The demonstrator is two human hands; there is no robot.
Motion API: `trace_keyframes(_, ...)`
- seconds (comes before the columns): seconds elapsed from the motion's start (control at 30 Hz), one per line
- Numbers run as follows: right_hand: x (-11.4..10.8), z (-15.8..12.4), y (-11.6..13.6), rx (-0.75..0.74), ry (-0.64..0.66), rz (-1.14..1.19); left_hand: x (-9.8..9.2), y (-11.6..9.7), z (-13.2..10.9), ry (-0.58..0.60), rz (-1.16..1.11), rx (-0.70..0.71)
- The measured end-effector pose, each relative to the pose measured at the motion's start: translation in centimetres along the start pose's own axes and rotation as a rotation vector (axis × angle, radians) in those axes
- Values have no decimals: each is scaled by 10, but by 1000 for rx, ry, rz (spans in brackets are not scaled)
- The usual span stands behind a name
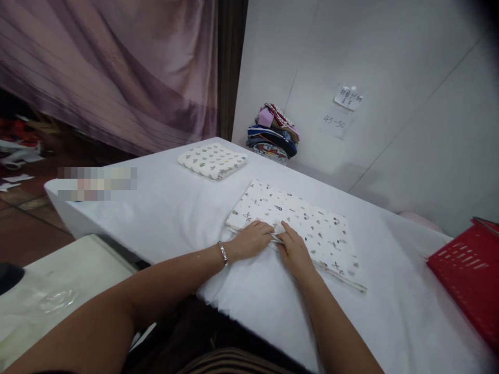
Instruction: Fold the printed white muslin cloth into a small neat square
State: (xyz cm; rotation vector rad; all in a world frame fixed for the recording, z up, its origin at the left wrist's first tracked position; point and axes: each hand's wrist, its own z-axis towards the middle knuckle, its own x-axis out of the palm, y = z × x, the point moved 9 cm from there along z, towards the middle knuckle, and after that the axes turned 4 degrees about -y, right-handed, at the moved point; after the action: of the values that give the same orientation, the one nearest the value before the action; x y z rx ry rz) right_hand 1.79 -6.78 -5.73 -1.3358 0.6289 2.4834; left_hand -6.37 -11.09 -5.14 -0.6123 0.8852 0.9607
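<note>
- L hand (253, 239) lies knuckles-up on the near edge of the patterned cloth (296, 221), fingers curled. Fingertips are tucked out of sight, so can't tell if it pinches the hem or just presses.
- R hand (294, 249) is just beside it, nearly touching, also curled on the same edge. Grip hidden too.
- Cloth lies folded flat, mid desk (163, 208), w/ a thin strip poking out along its near side.
- Bracelet (222, 253) on L wrist.
- 2nd folded cloth (212, 160) sits further back, well apart.
- Fabric stack (275, 135) at the wall; prints too small to read.
- Red basket (468, 275) is cut off at the right edge.
- Wall note (348, 97): writing unclear.
</note>
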Motion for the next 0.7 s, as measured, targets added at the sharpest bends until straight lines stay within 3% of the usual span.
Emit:
trace_keyframes(0.37, 4, -4, -4, -50, -40, 97, -7, 2, -1, -43, 28, -34)
trace_keyframes(0.7, 5, -6, -4, -53, -38, 63, -4, 2, -1, 0, 47, -11)
